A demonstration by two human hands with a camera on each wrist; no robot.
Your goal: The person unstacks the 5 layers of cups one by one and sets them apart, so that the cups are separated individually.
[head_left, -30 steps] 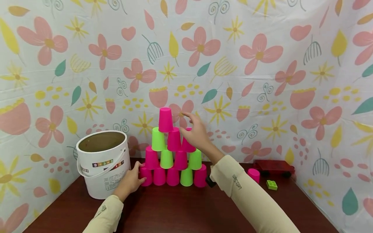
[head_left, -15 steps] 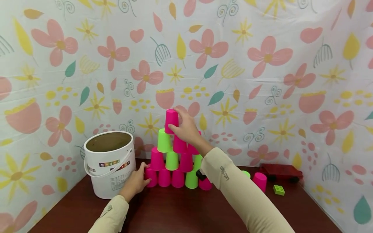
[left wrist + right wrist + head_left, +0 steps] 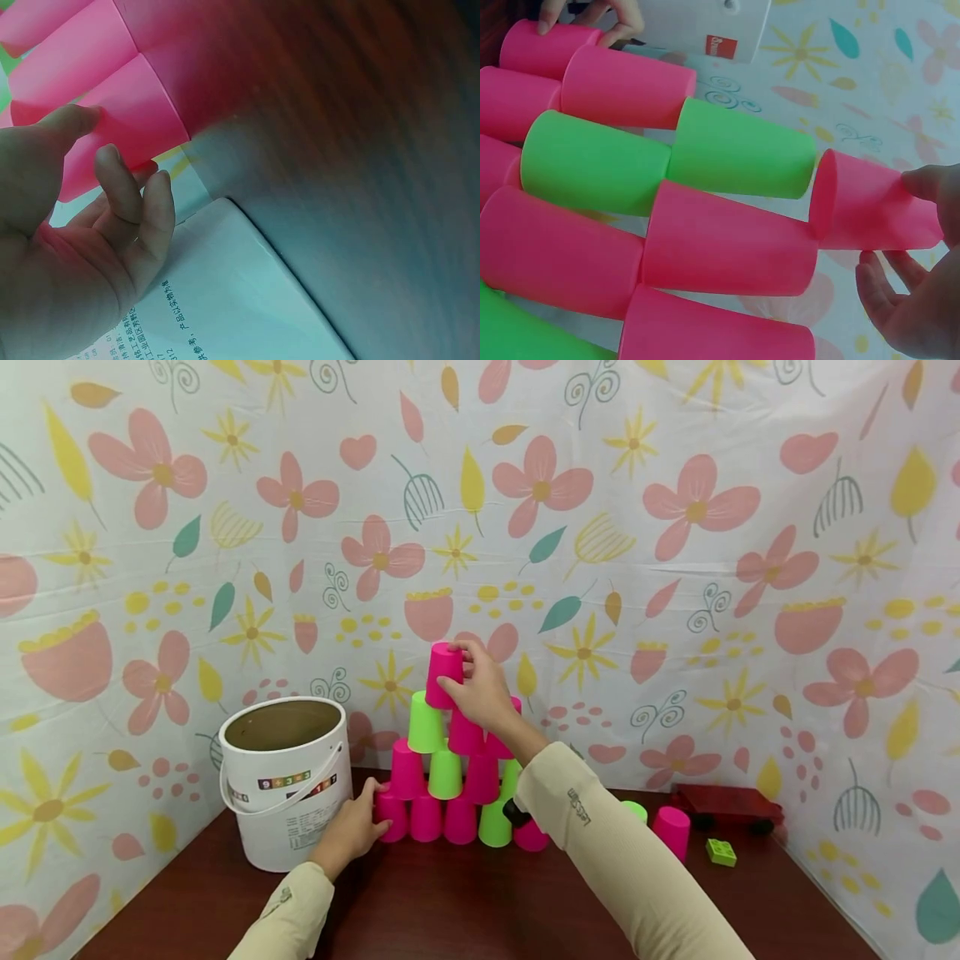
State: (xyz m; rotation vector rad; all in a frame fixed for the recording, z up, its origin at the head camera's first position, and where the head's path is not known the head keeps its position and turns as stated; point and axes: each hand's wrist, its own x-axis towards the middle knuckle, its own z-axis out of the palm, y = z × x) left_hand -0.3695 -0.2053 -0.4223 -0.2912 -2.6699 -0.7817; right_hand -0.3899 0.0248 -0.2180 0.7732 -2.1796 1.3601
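Observation:
Upside-down pink and green cups form a stacked pyramid, with green cups (image 3: 426, 724) among the pink ones. My right hand (image 3: 480, 689) holds the topmost pink cup (image 3: 441, 672) from its right side, thumb in front and fingers opposite. In the right wrist view that cup's rim (image 3: 823, 195) meets the cups beneath; whether it is slightly raised I cannot tell. At the bottom left corner, my left hand (image 3: 351, 828) grips the end pink cup (image 3: 392, 820). The left wrist view has the thumb against this cup (image 3: 139, 124), with a fingertip behind it.
A white bucket (image 3: 255, 802) with a handle stands left of the stack. To the right are a pink cup (image 3: 672, 832), a partly hidden green cup (image 3: 635, 810), a green block (image 3: 721, 852) and a red toy vehicle (image 3: 723, 806). A floral curtain (image 3: 600, 568) hangs behind.
My right hand has moved left to the top cup and taken hold of it, having been apart from it a second ago. My left hand stays at the corner cup. The head view has shifted slightly.

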